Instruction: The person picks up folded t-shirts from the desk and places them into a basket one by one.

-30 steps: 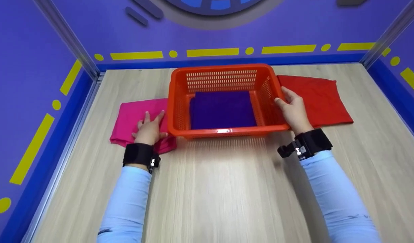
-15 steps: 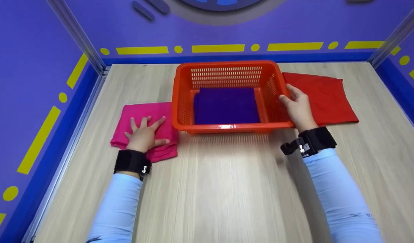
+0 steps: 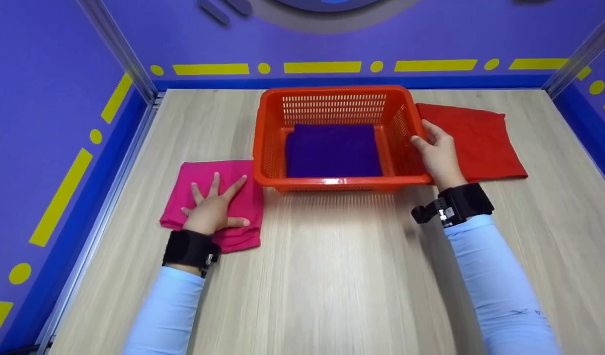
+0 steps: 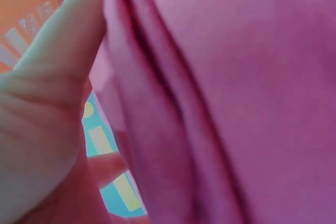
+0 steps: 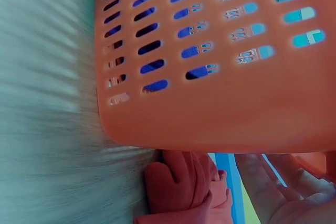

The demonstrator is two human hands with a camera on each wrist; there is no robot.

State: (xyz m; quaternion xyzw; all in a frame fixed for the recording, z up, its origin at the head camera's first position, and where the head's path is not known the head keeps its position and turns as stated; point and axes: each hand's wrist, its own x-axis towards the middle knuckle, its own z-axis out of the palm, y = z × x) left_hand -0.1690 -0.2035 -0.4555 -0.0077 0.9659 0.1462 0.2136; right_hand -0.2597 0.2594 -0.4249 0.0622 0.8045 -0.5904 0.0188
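Spread fingers of my left hand (image 3: pixel 209 212) lie flat on a folded pink cloth (image 3: pixel 247 204), left of the basket. In the left wrist view that pink cloth (image 4: pixel 257 87) shows layered folds beside my thumb. My right hand (image 3: pixel 441 154) grips the right rim of an orange plastic basket (image 3: pixel 332 181), thumb over the rim and fingers outside it. Inside the basket lies a folded dark purple cloth (image 3: pixel 337 152). A folded red cloth (image 3: pixel 489 148) sits just right of the basket, partly behind my right hand. The right wrist view shows the slotted basket wall (image 5: pixel 226 108) up close.
The light wood table (image 3: pixel 332 276) extends in front of the basket. Purple panels with yellow marks border it, including the back wall (image 3: pixel 322 47) and left wall (image 3: pixel 31 123). A metal rail (image 3: pixel 93 236) runs along the left edge.
My left hand and the pink cloth have moved toward me, drawing the cloth from beside the basket's left side. The right hand stays on the rim. The head view has shifted slightly.
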